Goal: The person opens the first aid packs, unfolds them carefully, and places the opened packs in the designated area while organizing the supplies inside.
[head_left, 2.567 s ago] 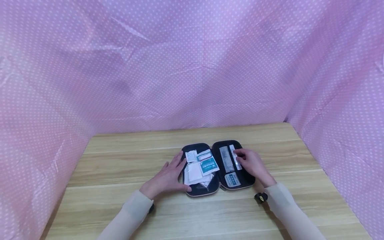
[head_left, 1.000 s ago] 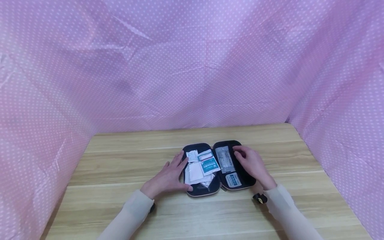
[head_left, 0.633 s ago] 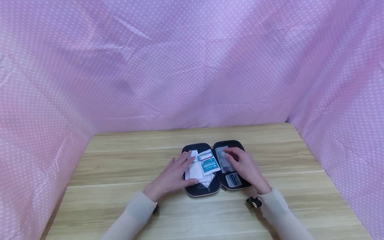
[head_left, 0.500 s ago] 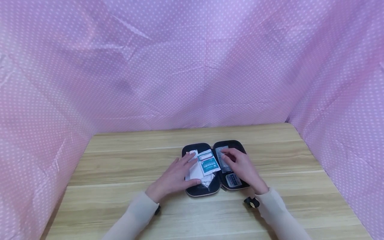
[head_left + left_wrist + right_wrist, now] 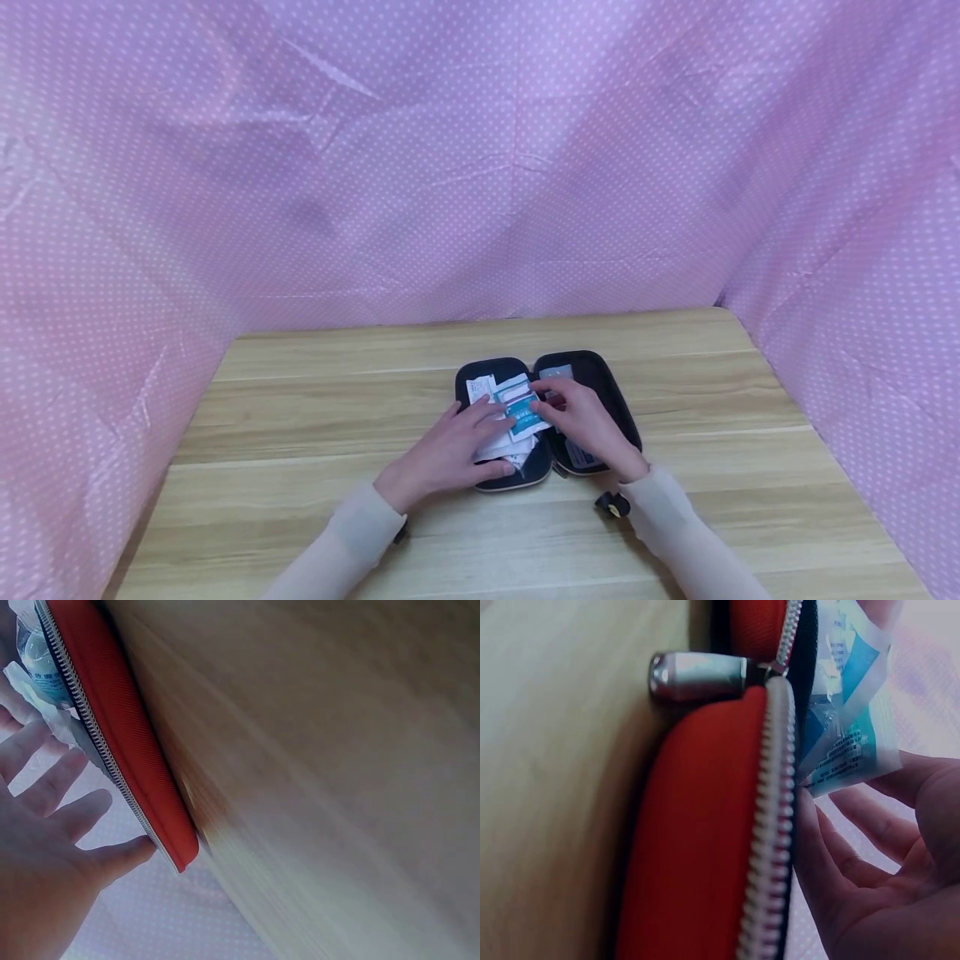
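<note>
An unzipped first-aid case, black inside and red outside, lies flat on the table. My left hand reaches over its left half, fingers spread on white packets; its thumb is by the near rim. My right hand pinches the right edge of a white-and-teal packet between thumb and fingers. That packet sticks up past the zip in the right wrist view. A small white printed sachet lies beyond the left fingers. The right hand partly covers a clear-wrapped packet in the right half.
The case stands on a wood-grain table. A silvery zip pull juts from the hinge side of the case. Pink dotted cloth hangs behind and on both sides. A black wrist device sits under the right cuff.
My right hand has moved left from the right half of the case to the white-and-teal packet, which now looks tilted. The left hand has slid right and nearer over the packets.
</note>
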Demonstrator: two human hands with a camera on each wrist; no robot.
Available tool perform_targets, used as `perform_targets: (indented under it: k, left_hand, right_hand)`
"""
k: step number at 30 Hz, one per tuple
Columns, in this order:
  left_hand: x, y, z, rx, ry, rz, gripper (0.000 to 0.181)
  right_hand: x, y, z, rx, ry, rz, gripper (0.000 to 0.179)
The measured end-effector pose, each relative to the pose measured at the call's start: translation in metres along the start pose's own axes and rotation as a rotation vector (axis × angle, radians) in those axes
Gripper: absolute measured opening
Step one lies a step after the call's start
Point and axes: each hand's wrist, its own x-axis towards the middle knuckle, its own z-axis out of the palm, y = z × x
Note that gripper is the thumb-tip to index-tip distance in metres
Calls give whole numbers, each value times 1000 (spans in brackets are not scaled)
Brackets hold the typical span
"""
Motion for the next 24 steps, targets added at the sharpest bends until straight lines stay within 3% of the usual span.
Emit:
perform_targets:
  k: [16, 24]
  left_hand:
    - [-2, 3, -2, -22, -68, -29, 76]
    - [-4, -1, -4, -30, -1, -39, 78]
  right_hand:
    - [5, 0, 0, -14, -63, 66, 38]
    - [5, -3, -4, 22, -66, 90, 39]
